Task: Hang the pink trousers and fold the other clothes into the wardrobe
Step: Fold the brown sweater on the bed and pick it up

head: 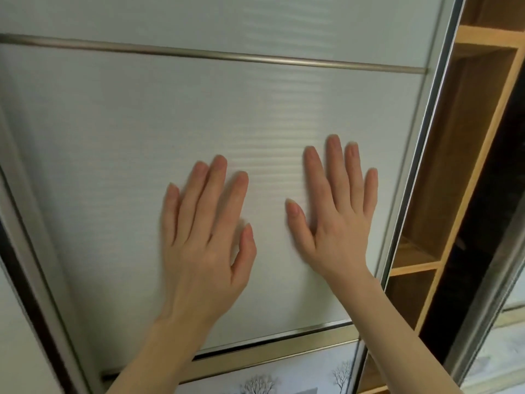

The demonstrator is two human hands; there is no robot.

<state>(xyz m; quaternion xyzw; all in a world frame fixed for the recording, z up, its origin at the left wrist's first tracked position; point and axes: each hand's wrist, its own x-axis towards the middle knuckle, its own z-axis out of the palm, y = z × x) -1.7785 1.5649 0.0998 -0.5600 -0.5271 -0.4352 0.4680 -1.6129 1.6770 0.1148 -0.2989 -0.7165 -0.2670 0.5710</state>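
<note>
A white ribbed sliding wardrobe door [142,123] fills most of the view. My left hand [204,237] lies flat on it with straight, spread fingers. My right hand [338,214] presses flat on the same panel a little to the right, near the door's metal right edge [412,180]. Beyond that edge the wardrobe stands partly uncovered, showing wooden shelves [454,166]. No clothes or trousers are in view.
A metal strip [216,56] crosses the door near the top, and another frame bar [270,356] runs along the panel's bottom above a panel with tree drawings [258,385]. A second door's metal frame [488,294] stands at the right. A dark gap [477,223] lies beside the shelves.
</note>
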